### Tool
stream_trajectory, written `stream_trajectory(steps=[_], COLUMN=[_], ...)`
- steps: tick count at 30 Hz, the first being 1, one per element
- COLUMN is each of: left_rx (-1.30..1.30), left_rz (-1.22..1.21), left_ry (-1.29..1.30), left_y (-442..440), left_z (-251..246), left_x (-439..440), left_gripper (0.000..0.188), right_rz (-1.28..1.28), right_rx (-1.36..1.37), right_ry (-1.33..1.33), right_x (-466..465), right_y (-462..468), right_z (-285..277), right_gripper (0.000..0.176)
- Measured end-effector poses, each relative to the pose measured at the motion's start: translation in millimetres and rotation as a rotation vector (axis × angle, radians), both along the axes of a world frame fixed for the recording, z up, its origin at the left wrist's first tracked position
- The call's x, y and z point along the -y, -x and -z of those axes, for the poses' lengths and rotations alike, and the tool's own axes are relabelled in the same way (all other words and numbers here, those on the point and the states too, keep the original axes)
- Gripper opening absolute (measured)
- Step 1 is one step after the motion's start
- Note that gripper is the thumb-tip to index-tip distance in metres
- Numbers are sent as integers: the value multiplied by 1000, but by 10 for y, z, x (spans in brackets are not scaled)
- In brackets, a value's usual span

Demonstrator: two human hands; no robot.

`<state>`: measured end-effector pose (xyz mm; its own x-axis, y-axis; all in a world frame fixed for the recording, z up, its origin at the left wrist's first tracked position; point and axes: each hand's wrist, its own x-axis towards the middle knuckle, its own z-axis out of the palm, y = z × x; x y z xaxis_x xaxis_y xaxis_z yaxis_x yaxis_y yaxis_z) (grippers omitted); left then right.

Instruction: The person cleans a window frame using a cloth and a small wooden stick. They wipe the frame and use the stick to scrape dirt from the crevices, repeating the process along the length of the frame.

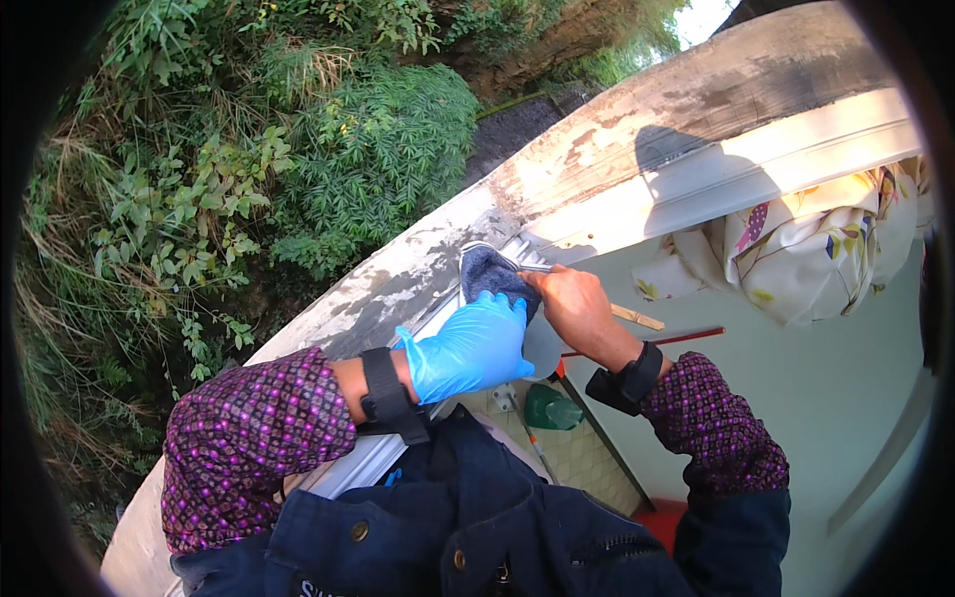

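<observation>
My left hand [474, 347], in a blue disposable glove, presses and grips a dark blue cloth [489, 272] with a pale edge. The cloth lies over the white window frame track [440, 317], where it meets the cross frame. My bare right hand [586, 306] is closed right beside the cloth. Behind its fist sticks out the end of a wooden stick [638, 317]; the stick's other end is hidden by the hand and cloth. Black straps circle both wrists.
A weathered concrete ledge [358, 298] runs outside the frame, with dense shrubs [373, 149] beyond. Inside are a bunched patterned curtain [806, 246], a thin red rod [686, 336], a green dustpan-like container [552, 407] on tiles and a red object [660, 522].
</observation>
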<state>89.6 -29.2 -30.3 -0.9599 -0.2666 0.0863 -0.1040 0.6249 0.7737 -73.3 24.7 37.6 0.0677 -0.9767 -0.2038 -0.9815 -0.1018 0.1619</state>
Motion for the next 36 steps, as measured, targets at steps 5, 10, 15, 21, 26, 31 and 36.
stream_trajectory(steps=[5,10,15,21,26,31,36], left_rx=[-131,-101,-23,76,44,76,31], left_rz=[-84,-117,-104,34,63,173,137], left_ry=[255,280,78,-12,4,67,53], left_y=[-63,-36,-43,-176,-206,-230,-314], left_z=[66,39,24,36,41,105,98], left_x=[77,93,177,286,299,370,395], left_gripper=[54,55,50,56,25,50,44], right_rz=[2,-196,-373,-396,-336,-447,-703], right_rx=[-512,-601,-689,-726,-729,-637,-378], right_ry=[41,-118,-424,-650,-817,-781,-656], right_x=[158,488,1197,1403,1454,1443,1328], right_y=[83,19,-117,-213,-294,-377,-315], right_z=[95,92,87,41,-81,-92,-92], right_gripper=[18,12,13,18,22,18,13])
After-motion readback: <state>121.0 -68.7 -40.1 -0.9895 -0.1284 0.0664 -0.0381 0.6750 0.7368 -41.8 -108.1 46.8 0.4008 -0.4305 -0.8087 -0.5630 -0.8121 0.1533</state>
